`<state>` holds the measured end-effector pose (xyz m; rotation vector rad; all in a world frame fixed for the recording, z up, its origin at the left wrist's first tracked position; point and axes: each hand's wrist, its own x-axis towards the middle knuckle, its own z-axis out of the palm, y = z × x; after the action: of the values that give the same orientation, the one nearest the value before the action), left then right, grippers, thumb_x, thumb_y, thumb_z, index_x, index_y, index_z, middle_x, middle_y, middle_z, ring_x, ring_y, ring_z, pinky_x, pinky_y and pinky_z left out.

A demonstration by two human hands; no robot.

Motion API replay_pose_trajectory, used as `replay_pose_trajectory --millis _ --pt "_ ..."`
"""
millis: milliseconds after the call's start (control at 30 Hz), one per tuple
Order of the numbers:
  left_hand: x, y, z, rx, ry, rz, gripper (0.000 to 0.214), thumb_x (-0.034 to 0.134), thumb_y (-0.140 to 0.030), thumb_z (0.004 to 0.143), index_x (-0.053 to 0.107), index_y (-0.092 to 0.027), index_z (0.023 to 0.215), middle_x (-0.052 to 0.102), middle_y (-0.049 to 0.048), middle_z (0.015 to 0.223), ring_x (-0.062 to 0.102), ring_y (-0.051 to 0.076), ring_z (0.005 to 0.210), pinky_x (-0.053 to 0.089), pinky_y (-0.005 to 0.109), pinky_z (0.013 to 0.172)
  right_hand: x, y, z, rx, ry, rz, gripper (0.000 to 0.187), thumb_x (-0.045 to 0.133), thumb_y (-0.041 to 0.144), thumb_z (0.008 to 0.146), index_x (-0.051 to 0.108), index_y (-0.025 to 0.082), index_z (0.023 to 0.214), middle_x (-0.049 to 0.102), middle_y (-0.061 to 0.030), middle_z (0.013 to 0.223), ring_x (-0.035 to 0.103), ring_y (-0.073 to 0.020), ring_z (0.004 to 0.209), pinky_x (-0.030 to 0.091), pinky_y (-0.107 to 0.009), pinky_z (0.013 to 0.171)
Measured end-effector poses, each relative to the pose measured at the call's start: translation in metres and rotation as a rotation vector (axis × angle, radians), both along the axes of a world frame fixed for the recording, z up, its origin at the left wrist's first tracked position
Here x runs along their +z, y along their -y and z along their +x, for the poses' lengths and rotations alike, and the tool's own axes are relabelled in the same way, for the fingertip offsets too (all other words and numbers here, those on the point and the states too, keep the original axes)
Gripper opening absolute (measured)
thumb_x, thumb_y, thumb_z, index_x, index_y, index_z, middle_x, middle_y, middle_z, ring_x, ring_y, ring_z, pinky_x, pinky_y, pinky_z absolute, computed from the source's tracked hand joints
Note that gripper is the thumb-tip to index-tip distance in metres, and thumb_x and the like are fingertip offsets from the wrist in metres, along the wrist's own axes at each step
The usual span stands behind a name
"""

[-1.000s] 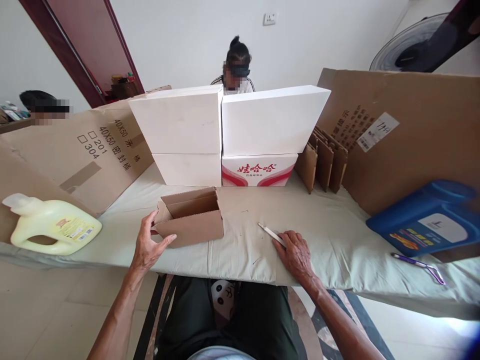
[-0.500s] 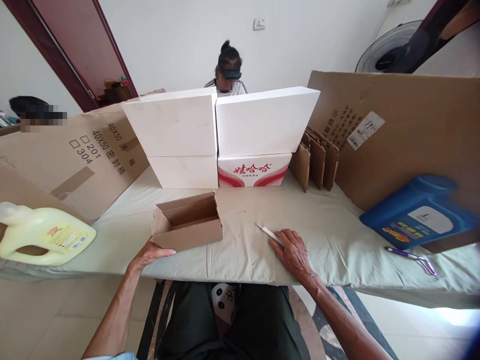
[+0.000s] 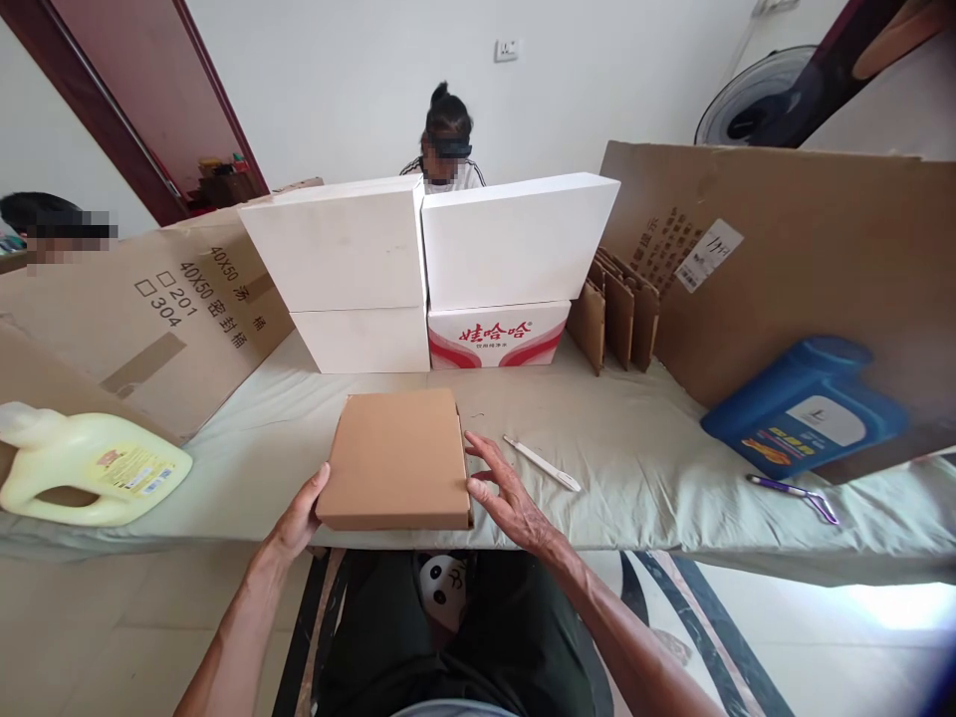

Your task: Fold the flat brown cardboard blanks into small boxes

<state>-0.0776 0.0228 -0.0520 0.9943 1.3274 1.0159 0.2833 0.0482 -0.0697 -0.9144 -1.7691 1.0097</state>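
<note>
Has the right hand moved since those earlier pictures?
Yes. Judged against the blue bottle, the right hand has moved left, leaving the white tool for the right side of the brown box.

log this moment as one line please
left hand: at small brown box, left edge | right hand: fingers spread at its right edge | white tool: lying on cloth, unheld

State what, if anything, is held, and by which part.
The left hand holds the small cardboard box by its left side; the right hand is at the box's right edge, grip unclear.
</note>
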Motion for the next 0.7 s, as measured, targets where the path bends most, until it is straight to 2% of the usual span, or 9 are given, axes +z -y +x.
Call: replay_pose_trajectory --millis 67,100,167,233,300,400,433,567,700 --pt "0.006 0.012 -0.001 -0.024 0.048 0.054 0.105 0.060 -0.097 0.077 0.065 -0.024 0.152 0.077 0.0163 0.140 0.066 0.043 0.140 0.062 0.056 0.106 0.005 0.004 -0.004 -0.021 -0.052 -0.090 0.068 0.048 0.070 0.109 0.046 0.036 0.167 0.049 -0.0118 0.167 0.059 -0.0316 0.143 0.061 -0.046 0.106" --pt "0.009 0.018 -0.003 -0.060 0.065 0.095 0.109 0.066 -0.098 0.073 0.062 -0.026 0.154 0.076 0.0163 0.142 0.064 0.044 0.142 0.061 0.056 0.107 0.008 0.005 -0.004 -0.026 -0.073 -0.133 0.068 0.046 0.072 0.109 0.048 0.036 0.166 0.051 -0.0116 0.166 0.061 -0.0317 0.140 0.063 -0.045 0.101" --pt "0.017 0.026 -0.006 -0.167 0.044 0.147 0.114 0.085 -0.087 0.064 0.058 -0.029 0.158 0.074 0.0159 0.144 0.062 0.046 0.143 0.061 0.056 0.107 0.013 0.005 -0.003 -0.033 -0.098 -0.203 0.068 0.043 0.073 0.109 0.050 0.035 0.165 0.052 -0.0115 0.166 0.064 -0.0321 0.137 0.066 -0.042 0.091" --pt "0.026 0.029 -0.006 -0.257 -0.052 0.152 0.110 0.098 -0.069 0.063 0.057 -0.030 0.158 0.073 0.0153 0.144 0.064 0.045 0.140 0.060 0.054 0.107 0.017 0.002 -0.001 -0.039 -0.098 -0.238 0.068 0.041 0.073 0.109 0.052 0.035 0.165 0.053 -0.0112 0.166 0.064 -0.0320 0.136 0.067 -0.038 0.084" --pt "0.034 0.028 -0.003 -0.289 -0.172 0.138 0.097 0.095 -0.060 0.071 0.059 -0.028 0.155 0.073 0.0154 0.143 0.068 0.042 0.133 0.063 0.050 0.099 0.019 -0.003 0.002 -0.053 -0.081 -0.236 0.069 0.042 0.073 0.109 0.054 0.034 0.163 0.055 -0.0108 0.164 0.065 -0.0316 0.135 0.066 -0.037 0.082" --pt "0.045 0.022 0.005 -0.242 -0.308 0.098 0.087 0.082 -0.067 0.083 0.057 -0.024 0.154 0.075 0.0167 0.137 0.075 0.039 0.114 0.063 0.042 0.076 0.019 -0.011 0.005 -0.094 -0.055 -0.183 0.070 0.047 0.076 0.106 0.059 0.032 0.159 0.059 -0.0111 0.159 0.067 -0.0311 0.126 0.065 -0.038 0.080" --pt "0.049 0.019 0.008 -0.219 -0.338 0.097 0.087 0.079 -0.069 0.085 0.055 -0.024 0.156 0.075 0.0167 0.136 0.076 0.038 0.110 0.062 0.040 0.073 0.020 -0.014 0.005 -0.101 -0.056 -0.175 0.071 0.047 0.077 0.105 0.061 0.032 0.158 0.061 -0.0114 0.157 0.069 -0.0305 0.122 0.064 -0.038 0.078" --pt "0.063 0.011 0.016 -0.190 -0.387 0.193 0.098 0.074 -0.069 0.088 0.038 -0.026 0.169 0.075 0.0152 0.138 0.074 0.036 0.116 0.061 0.043 0.090 0.024 -0.021 0.001 -0.091 -0.102 -0.263 0.070 0.045 0.080 0.104 0.070 0.029 0.146 0.073 -0.0103 0.130 0.069 -0.0261 0.098 0.059 -0.037 0.071" --pt "0.072 0.004 0.018 -0.268 -0.438 0.214 0.133 0.088 -0.060 0.077 0.008 -0.025 0.177 0.075 0.0134 0.131 0.074 0.034 0.112 0.061 0.047 0.097 0.030 -0.023 0.000 -0.120 -0.103 -0.338 0.073 0.038 0.083 0.104 0.077 0.023 0.119 0.072 -0.0058 0.090 0.060 -0.0219 0.078 0.054 -0.035 0.068"
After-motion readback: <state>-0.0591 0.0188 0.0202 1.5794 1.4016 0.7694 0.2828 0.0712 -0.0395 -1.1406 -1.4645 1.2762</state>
